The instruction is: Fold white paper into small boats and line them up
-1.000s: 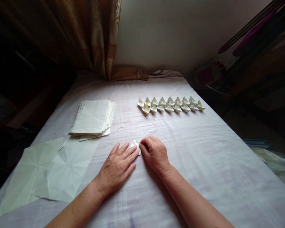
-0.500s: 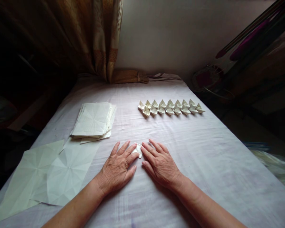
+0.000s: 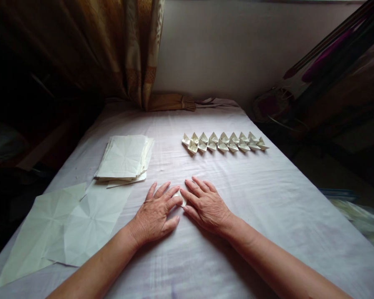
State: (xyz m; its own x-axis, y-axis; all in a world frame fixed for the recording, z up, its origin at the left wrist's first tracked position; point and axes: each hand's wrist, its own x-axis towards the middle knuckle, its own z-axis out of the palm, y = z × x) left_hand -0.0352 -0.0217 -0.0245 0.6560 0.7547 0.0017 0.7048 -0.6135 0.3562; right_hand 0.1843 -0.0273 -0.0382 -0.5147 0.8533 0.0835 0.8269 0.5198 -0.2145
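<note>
A small folded piece of white paper [image 3: 182,199] lies on the cloth between my hands, mostly covered by fingers. My left hand [image 3: 154,215] is flat, fingers spread, its index finger and nearby fingertips resting on the paper's left part. From the other side my right hand [image 3: 208,207] lies palm down with fingers outstretched, its fingertips touching the paper's right edge. Beyond the right hand stand two rows of small folded paper boats [image 3: 223,144]. To the left is a stack of creased white sheets [image 3: 124,157].
Loose creased sheets [image 3: 90,226] overlap on the left part of the cloth-covered surface [image 3: 268,216]. A brown curtain [image 3: 140,54] hangs at the far edge, over a fringed cloth [image 3: 171,102]. A plastic bag [image 3: 358,220] sits below the right edge.
My right hand has slid left, closer to the left hand, and covers more of the folded paper. The view has shifted slightly. The boats and sheets stay in place.
</note>
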